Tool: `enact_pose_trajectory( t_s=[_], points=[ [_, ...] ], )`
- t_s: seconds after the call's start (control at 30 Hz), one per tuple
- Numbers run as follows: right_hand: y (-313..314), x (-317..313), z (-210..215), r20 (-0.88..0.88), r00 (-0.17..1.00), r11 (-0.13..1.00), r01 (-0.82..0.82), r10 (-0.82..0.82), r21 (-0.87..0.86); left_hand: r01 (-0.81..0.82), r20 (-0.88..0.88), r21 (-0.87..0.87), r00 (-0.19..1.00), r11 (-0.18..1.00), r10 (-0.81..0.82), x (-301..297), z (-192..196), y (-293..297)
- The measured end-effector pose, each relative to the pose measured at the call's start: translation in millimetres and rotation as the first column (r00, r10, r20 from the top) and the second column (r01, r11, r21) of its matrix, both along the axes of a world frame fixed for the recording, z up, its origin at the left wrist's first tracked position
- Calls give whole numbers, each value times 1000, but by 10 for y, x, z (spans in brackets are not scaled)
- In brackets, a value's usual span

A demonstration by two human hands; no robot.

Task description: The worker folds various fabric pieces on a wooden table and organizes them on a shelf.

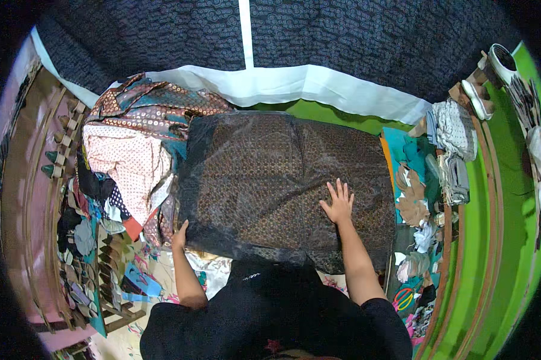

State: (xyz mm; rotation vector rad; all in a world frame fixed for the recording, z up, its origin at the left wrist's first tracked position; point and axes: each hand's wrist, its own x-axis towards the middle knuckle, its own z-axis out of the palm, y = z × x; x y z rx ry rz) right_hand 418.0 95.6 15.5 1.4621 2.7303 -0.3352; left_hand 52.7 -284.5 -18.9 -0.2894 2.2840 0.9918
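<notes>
Right hand [338, 203] lies flat, fingers spread, on the dark patterned cloth [282, 180] at frame centre; left hand [180, 235] pinches its lower-left edge. Tugged unevenly, the cloth could bunch into the fabric pile [135, 150].

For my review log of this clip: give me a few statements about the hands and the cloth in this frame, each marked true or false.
1. The right hand lies flat, fingers spread, on the dark patterned cloth. True.
2. The left hand is raised clear of the cloth. False: it is at the cloth's lower left edge, touching it.
3. A pile of folded patterned fabrics lies to the left of the dark cloth. True.
4. The right hand holds scissors. False: it holds nothing; it rests open on the cloth.
5. The dark cloth is rolled into a tight bundle. False: it is spread out flat in a broad rectangle.
</notes>
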Motion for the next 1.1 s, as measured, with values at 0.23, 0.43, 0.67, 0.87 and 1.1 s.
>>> enact_pose_trajectory(
  t_s=[0.23, 0.43, 0.67, 0.87, 1.1],
  points=[
    [-47, 307, -209, -402, 914, 994, 89, -59, 57, -345, 198, 603, 938, 719, 284, 255, -120, -180],
    [-725, 1217, -26, -445, 822, 777, 525, -356, 348, -473, 475, 868, 880, -149, -28, 853, -16, -323],
    [-1274, 1451, -1145, -207, -316, 62, 413, -926, -909, -398, 601, 707, 774, 584, -200, 1035, -390, -265],
    [-1636, 790, -557, 156, -558, 25, -302, -815, -953, -329, 536, 769, 799, 548, -273, 721, 212, -275],
    [-2052, 1121, -402, -74, -829, 404, -190, -554, -895, -508, 525, 849, 774, 148, -353, 497, 965, -33]
  ],
)
